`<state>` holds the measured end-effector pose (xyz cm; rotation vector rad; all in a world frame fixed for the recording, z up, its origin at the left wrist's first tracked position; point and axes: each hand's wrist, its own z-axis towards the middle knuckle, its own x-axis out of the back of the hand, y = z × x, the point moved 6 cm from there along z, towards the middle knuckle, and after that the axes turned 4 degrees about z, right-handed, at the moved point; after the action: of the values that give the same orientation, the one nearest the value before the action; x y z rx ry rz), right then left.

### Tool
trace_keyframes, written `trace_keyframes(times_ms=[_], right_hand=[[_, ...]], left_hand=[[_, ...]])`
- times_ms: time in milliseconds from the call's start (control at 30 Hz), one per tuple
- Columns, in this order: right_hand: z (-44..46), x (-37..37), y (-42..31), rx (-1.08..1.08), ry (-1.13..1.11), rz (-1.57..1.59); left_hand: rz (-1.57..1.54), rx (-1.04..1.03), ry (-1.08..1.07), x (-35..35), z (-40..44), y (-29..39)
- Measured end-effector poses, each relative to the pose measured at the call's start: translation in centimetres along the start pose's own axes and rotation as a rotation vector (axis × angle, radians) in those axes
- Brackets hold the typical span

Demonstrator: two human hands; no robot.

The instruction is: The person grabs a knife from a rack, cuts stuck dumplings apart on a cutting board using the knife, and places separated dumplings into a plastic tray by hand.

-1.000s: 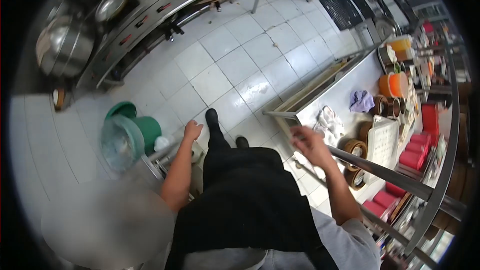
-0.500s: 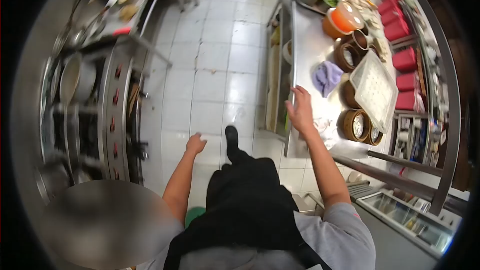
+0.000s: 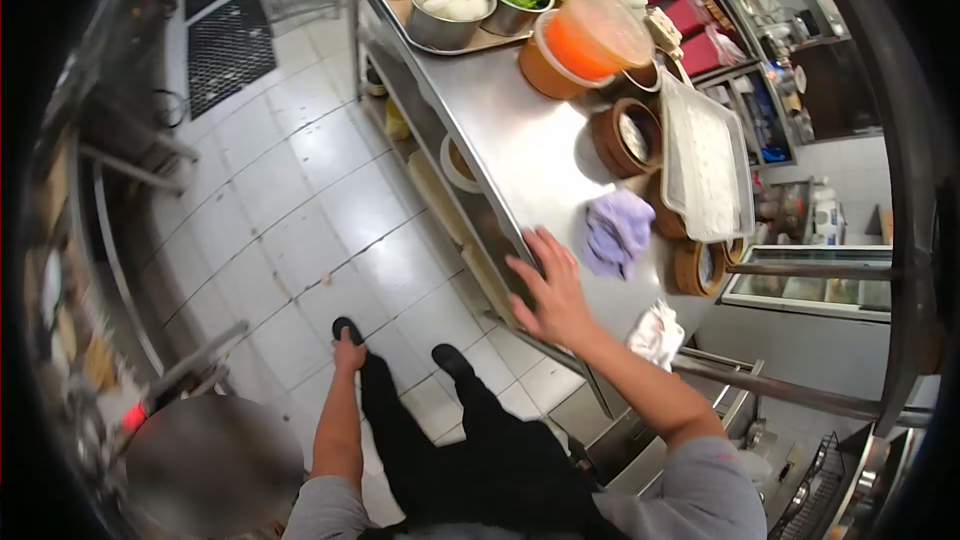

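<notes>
Right hand [image 3: 556,296] at centre, fingers spread, empty, by edge of silver steel bench [image 3: 540,165]; crumpled purple cloth [image 3: 618,232] right of centre, untouched. Left hand [image 3: 348,353], lower left: grip unclear. Handling seemingly not begun.

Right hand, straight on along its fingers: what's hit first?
Likely the edge of the steel table: the fingertips of the right hand line up with it in the picture. Depth is unclear; they may touch it or hover above.
</notes>
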<state>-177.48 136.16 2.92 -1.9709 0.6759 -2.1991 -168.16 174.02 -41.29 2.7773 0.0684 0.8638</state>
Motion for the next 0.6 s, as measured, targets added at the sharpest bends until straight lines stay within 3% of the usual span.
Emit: trace_keyframes(times_ms=[33, 100, 300, 433, 533, 600], right_hand=[[-0.1, -0.2, 0.2, -0.033, -0.031, -0.013], [-0.6, -0.3, 0.6, -0.061, -0.052, -0.063], [-2.8, -0.1, 0.7, -0.083, -0.213, -0.383], [-4.7, 1.1, 0.3, -0.224, -0.289, -0.552], [-5.3, 1.2, 0.6, -0.236, -0.293, -0.605], [-5.7, 1.1, 0.6, -0.246, -0.294, -0.607]], left_hand=[[0.146, -0.095, 0.015, -2.5, 5.6, -1.9], [0.169, 0.115, -0.087, -0.9, 10.1, -0.1], [0.335, -0.072, 0.159, -4.6, 29.3, -1.2], [0.570, -0.080, 0.017, -6.0, 30.3, -0.2], [0.652, -0.101, 0.031, -8.7, 31.9, -3.2], [0.543, -0.212, 0.198, -10.5, 33.0, -6.6]])
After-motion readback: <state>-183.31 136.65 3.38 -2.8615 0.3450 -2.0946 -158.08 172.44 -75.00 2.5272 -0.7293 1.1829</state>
